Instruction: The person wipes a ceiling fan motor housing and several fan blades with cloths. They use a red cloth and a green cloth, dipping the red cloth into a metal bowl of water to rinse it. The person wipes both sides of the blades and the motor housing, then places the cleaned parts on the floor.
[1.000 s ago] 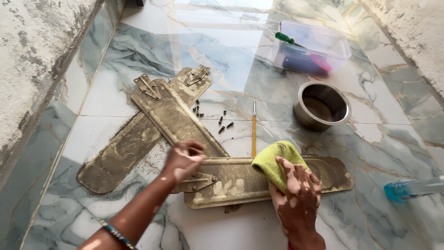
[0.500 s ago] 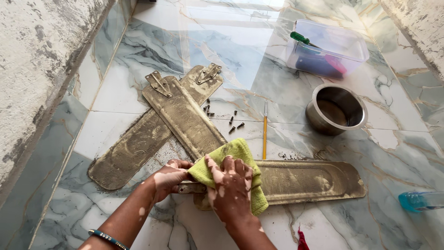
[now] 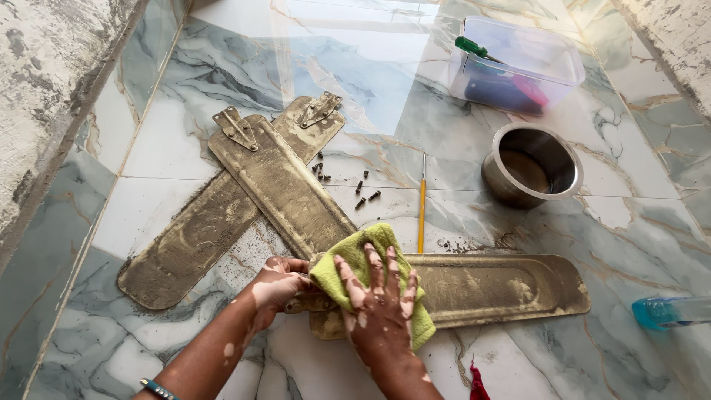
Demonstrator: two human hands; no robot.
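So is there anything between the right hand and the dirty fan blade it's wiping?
Yes, the yellow-green cloth. The right hand presses down on it, and the cloth lies flat on the fan blade. The left hand touches the blade's bracket end directly.

Both forearms enter from the bottom edge, the left from about 7 o'clock and the right from about 6 o'clock, converging near the lower middle of the view. The right hand lies palm down, its fingers spread and pointing toward 12 o'clock, pressed flat. The left hand sits just beside it at 9 o'clock, fingers curled and pinching toward 3 o'clock, wrist slightly bent, a beaded band around the left wrist.
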